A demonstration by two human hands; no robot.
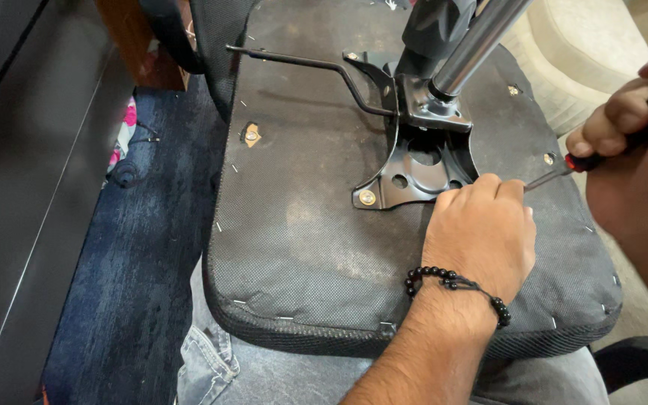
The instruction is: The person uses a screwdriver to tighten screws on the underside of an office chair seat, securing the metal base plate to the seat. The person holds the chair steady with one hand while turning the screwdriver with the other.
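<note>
- The left hand (481, 232) is resting knuckles-up on the underside of an upturned office chair seat (301, 240), its fingers (481, 187) curled down against the near right corner of the black metal mounting plate (421, 169); they are clamped on nothing that shows, and seem to be pressing there to steady the plate or something small beneath them.
- The right hand (624, 120) is clenching its fingers around the red-and-black handle of a screwdriver (601, 154), angling the shaft down and inward so that the tip is arriving just beside the left fingertips.
- The seat is lying across the person's lap, cloth-covered bottom facing up, which is putting the plate and its fasteners within reach of both hands.
- A brass-coloured bolt head (368, 197) is sitting in the plate corner beyond the left fingers, away from the screwdriver; another fastener (548, 158) is showing in the fabric just under the screwdriver shaft.
- The chrome gas-lift column (474, 41) is rising from the plate past the left fingertips, and a thin black lever (301, 64) is running off from it, well apart from both hands.
- The screwdriver tip and whatever it is meeting are hidden behind the left fingers, so the kind of tip and fastener cannot be made out.
- The right hand is cut off by the frame edge, as are the column's top and the chair's back.
- A beaded bracelet (455, 283) is circling the left wrist.
</note>
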